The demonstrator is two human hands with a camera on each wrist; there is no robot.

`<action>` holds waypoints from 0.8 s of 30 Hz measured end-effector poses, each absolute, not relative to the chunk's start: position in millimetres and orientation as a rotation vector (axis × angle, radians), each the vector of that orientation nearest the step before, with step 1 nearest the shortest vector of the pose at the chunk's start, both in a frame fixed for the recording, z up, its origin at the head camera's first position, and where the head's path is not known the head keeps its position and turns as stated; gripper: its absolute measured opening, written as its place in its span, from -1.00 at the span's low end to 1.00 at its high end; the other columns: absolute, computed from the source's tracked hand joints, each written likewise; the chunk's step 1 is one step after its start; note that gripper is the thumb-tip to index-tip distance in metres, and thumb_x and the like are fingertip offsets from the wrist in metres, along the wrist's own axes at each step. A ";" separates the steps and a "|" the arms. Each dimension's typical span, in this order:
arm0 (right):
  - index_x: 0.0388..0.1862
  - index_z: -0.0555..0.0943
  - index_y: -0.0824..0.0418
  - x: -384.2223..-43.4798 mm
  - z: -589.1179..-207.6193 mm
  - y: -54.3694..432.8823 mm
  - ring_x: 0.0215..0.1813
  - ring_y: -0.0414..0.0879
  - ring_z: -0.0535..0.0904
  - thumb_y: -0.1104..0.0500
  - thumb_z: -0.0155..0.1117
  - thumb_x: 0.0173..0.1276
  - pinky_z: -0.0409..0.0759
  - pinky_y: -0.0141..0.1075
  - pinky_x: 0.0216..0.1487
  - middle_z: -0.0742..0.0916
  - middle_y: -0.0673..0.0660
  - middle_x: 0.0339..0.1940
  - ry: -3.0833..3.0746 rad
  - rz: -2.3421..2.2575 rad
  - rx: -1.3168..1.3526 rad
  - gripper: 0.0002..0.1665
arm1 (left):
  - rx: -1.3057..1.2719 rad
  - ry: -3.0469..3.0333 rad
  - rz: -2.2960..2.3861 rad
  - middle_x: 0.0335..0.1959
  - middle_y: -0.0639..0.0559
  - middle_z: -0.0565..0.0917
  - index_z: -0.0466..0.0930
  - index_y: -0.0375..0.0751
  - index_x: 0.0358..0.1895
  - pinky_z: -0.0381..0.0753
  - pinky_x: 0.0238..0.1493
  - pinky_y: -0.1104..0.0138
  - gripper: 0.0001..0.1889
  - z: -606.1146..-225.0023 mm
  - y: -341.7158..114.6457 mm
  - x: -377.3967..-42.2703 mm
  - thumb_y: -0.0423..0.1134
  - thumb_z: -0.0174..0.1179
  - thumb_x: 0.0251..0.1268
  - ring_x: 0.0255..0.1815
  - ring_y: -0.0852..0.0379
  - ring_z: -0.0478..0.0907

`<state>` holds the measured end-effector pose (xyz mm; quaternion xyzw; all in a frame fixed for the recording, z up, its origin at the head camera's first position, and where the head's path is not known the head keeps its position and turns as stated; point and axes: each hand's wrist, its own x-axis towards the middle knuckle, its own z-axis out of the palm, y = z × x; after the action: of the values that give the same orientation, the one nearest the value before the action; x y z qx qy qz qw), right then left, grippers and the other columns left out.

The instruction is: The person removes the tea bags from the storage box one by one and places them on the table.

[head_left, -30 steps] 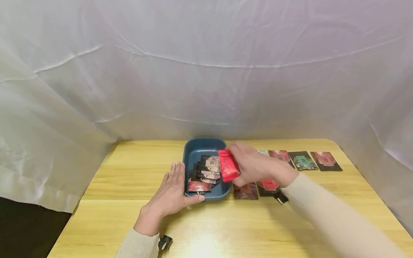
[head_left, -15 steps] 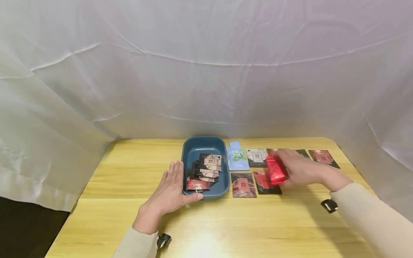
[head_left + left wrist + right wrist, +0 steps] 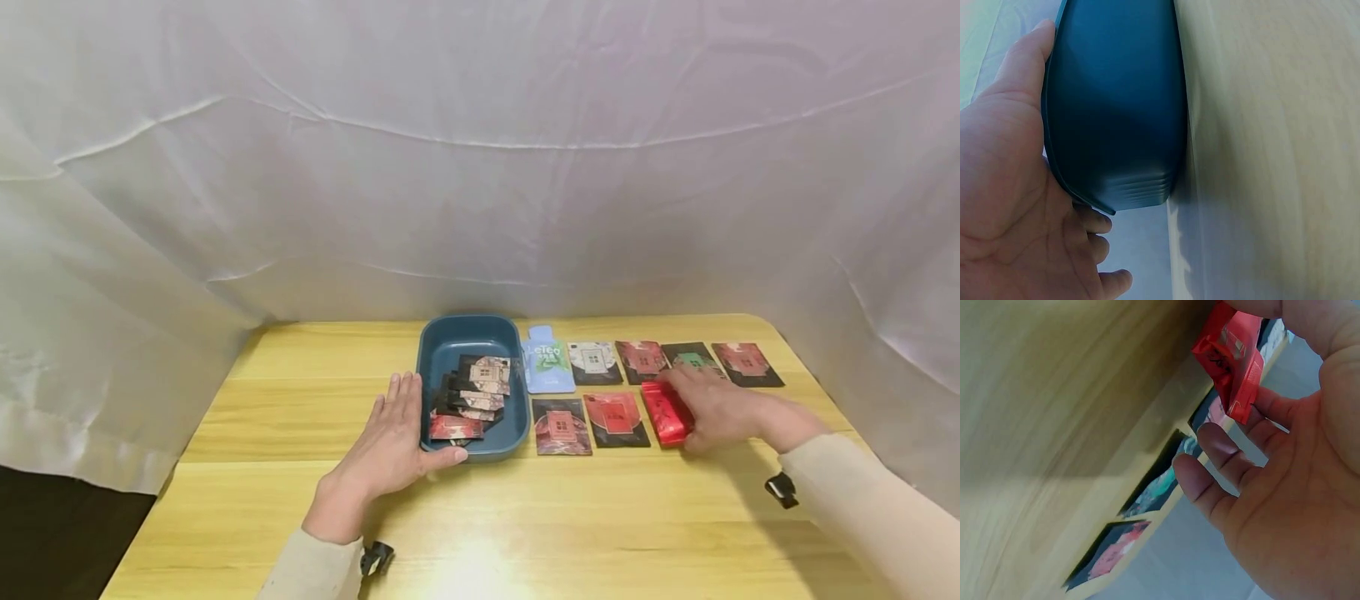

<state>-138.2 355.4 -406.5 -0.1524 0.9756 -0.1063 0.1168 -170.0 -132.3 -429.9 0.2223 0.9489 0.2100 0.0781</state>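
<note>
My right hand point(image 3: 712, 408) pinches a shiny red foil sachet point(image 3: 666, 413) between thumb and fingers, low over the table at the right end of the front row. In the right wrist view the red sachet point(image 3: 1232, 359) is slightly crumpled, and the other fingers lie loosely bent below it. My left hand point(image 3: 386, 437) rests with straight fingers along the left side of a blue plastic bin point(image 3: 523, 417), its thumb at the near rim. Several dark printed sachets point(image 3: 480, 387) lie overlapping in the bin. The left wrist view shows the palm against the bin's outer wall point(image 3: 1116, 94).
Right of the bin, a back row holds a light-blue spouted pouch point(image 3: 549, 362), a white-and-black sachet point(image 3: 595, 364), a red one point(image 3: 642, 361), a green one point(image 3: 693, 357) and another red one point(image 3: 747, 364). Two sachets point(image 3: 562, 427) lie in front. A pale curtain point(image 3: 480, 208) hangs behind.
My right hand has carried the red foil sachet from over the bin rightward and down beside the front-row sachets. The left hand stays at the bin.
</note>
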 end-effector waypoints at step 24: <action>0.65 0.18 0.39 -149.8 -375.4 316.0 0.48 0.58 0.33 0.06 0.72 0.01 0.40 0.46 0.37 0.38 0.51 0.57 2.871 -0.168 -0.489 0.32 | 0.687 2.861 0.580 0.75 -0.28 -0.29 -0.31 -0.38 0.71 -0.20 0.72 -0.14 0.47 -431.2 -134.1 -170.5 0.69 0.14 0.11 0.78 -0.23 -0.36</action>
<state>-149.8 316.0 -375.4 -0.1667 0.9780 -0.0571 0.1120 -170.5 -134.1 -431.2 0.2284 0.9516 0.1928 0.0711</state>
